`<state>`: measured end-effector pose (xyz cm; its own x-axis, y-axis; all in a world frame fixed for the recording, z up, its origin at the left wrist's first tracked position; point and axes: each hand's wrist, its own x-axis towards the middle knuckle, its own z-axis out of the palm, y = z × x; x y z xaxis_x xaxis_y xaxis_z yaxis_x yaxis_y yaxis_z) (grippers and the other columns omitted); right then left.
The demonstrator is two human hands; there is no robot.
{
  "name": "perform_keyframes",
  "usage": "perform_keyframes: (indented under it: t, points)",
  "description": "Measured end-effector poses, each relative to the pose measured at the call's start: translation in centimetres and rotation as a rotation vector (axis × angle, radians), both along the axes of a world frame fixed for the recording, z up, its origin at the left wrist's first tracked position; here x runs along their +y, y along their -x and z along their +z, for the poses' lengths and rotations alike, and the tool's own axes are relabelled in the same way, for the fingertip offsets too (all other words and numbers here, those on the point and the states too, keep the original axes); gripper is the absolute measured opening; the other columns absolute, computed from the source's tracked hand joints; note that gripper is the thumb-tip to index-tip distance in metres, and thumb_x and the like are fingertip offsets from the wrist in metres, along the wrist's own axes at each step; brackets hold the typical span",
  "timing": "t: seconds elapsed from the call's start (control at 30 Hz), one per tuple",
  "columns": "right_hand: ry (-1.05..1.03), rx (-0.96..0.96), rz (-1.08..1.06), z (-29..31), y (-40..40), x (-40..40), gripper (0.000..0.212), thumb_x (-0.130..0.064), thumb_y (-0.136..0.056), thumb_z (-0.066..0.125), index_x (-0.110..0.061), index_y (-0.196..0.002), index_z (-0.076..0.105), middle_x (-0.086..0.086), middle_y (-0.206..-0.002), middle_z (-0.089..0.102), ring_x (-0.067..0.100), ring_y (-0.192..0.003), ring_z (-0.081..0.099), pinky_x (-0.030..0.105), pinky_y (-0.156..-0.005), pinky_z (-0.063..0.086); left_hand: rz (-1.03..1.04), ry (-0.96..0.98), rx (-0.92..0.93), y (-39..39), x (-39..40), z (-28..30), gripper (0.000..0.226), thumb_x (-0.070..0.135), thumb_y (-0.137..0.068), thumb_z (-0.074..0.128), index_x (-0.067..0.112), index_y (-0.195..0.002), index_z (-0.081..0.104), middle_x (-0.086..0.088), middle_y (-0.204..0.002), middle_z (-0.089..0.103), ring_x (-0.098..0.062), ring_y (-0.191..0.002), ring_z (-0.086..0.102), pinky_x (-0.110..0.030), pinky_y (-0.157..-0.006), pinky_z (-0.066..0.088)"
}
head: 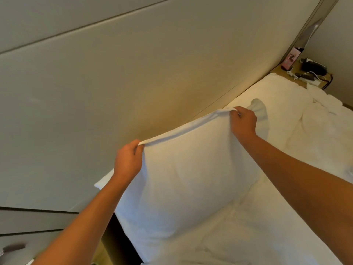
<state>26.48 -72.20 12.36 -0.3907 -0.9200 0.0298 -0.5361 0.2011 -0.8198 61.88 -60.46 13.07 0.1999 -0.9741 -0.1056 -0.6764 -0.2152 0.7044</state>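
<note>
Both hands grip the top edge of the white pillow (183, 180): left hand (128, 161) at one corner, right hand (243, 122) at the other. Pillow stands upright on bed (267, 226), near the padded headboard (133, 83).

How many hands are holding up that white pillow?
2. The left hand grips the top edge of the pillow near its left corner; the right hand grips the same edge near its right corner. No other hand shows.

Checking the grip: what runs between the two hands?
In the head view, only the top hem of the white pillow, stretched from left hand to right hand.
</note>
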Motion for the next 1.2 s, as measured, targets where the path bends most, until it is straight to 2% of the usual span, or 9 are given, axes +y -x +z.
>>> perform_keyframes:
  t: [0.2,0.3,0.37,0.43,0.5,0.63,0.8,0.97,1.2]
  points:
    - [0.1,-0.04,0.097,2.4,-3.4,-5.3,0.023,-0.02,-0.098,0.051,-0.009,-0.084,0.065,-0.004,-0.072,0.054,0.012,-0.07,0.047,0.027,-0.067,0.041,0.146,0.138,0.051,-2.8,-2.7,0.8,0.032,0.027,-0.106,0.045,0.017,-0.079,0.06,-0.01,-0.069,0.059,-0.037,-0.073,0.065,-0.051,-0.067,0.055]
    - [0.06,0.018,0.229,0.7,-4.6,-5.2,0.022,-0.015,-0.102,0.055,-0.004,-0.11,0.072,0.012,-0.107,0.068,0.021,-0.1,0.061,0.032,-0.088,0.047,0.157,0.124,0.013,-2.8,-2.5,-0.5,0.027,0.022,-0.105,0.047,0.011,-0.09,0.066,-0.013,-0.077,0.065,-0.033,-0.074,0.062,-0.043,-0.064,0.045]
    - [-0.006,0.125,0.311,-1.8,-5.2,-3.5,0.039,-0.014,-0.103,0.059,-0.009,-0.142,0.058,0.018,-0.148,0.052,0.03,-0.138,0.049,0.034,-0.114,0.038,0.109,0.055,-0.024,-2.0,-1.9,-1.7,0.021,0.021,-0.103,0.055,0.009,-0.114,0.069,-0.014,-0.102,0.071,-0.036,-0.099,0.066,-0.039,-0.08,0.049]
    - [-0.104,0.174,0.32,-4.9,-6.1,-0.4,0.062,-0.025,-0.102,0.065,-0.021,-0.158,0.039,0.013,-0.165,0.031,0.028,-0.152,0.033,0.036,-0.121,0.031,0.026,-0.018,-0.081,-0.9,-0.9,-3.2,0.048,0.026,-0.101,0.061,0.009,-0.144,0.051,-0.017,-0.146,0.054,-0.035,-0.137,0.048,-0.044,-0.11,0.042]
    - [-0.195,0.202,0.365,-8.1,-7.2,3.1,0.072,-0.033,-0.1,0.066,-0.025,-0.162,0.031,0.009,-0.169,0.026,0.026,-0.155,0.028,0.038,-0.123,0.029,-0.069,-0.016,-0.21,0.2,0.7,-4.5,0.07,0.033,-0.1,0.062,0.016,-0.159,0.028,-0.012,-0.168,0.02,-0.031,-0.156,0.015,-0.045,-0.125,0.022]
    - [-0.351,0.228,0.582,-12.3,-9.4,9.2,0.071,-0.038,-0.101,0.063,-0.024,-0.163,0.031,0.009,-0.172,0.022,0.027,-0.157,0.024,0.039,-0.124,0.028,-0.221,-0.059,-0.497,1.0,4.5,-6.0,0.083,0.044,-0.1,0.056,0.025,-0.163,0.007,-0.009,-0.171,-0.013,-0.03,-0.157,-0.014,-0.052,-0.126,0.01]
    - [-0.44,0.194,0.652,-13.0,-11.5,12.2,0.075,-0.046,-0.1,0.062,-0.027,-0.164,0.028,0.003,-0.175,0.011,0.026,-0.158,0.023,0.041,-0.12,0.032,-0.302,-0.23,-0.641,-0.6,6.9,-6.6,0.074,0.052,-0.103,0.044,0.025,-0.163,0.01,-0.012,-0.171,-0.011,-0.032,-0.158,-0.009,-0.052,-0.127,0.012]
    - [-0.501,0.25,0.683,-12.6,-11.9,13.8,0.073,-0.048,-0.103,0.056,-0.026,-0.165,0.025,0.002,-0.174,0.017,0.022,-0.159,0.022,0.039,-0.125,0.026,-0.332,-0.182,-0.577,-1.6,7.0,-7.3,0.07,0.051,-0.103,0.045,0.025,-0.161,0.018,-0.013,-0.171,-0.006,-0.033,-0.158,-0.004,-0.051,-0.127,0.011]
    - [-0.641,0.283,0.483,-12.2,-8.0,20.9,0.057,-0.048,-0.104,0.054,-0.024,-0.154,0.045,0.003,-0.16,0.046,0.025,-0.146,0.043,0.039,-0.118,0.036,-0.446,-0.141,-0.462,1.7,6.8,-8.2,0.068,0.052,-0.101,0.047,0.022,-0.159,0.026,-0.022,-0.169,0.001,-0.038,-0.157,-0.001,-0.051,-0.126,0.013]
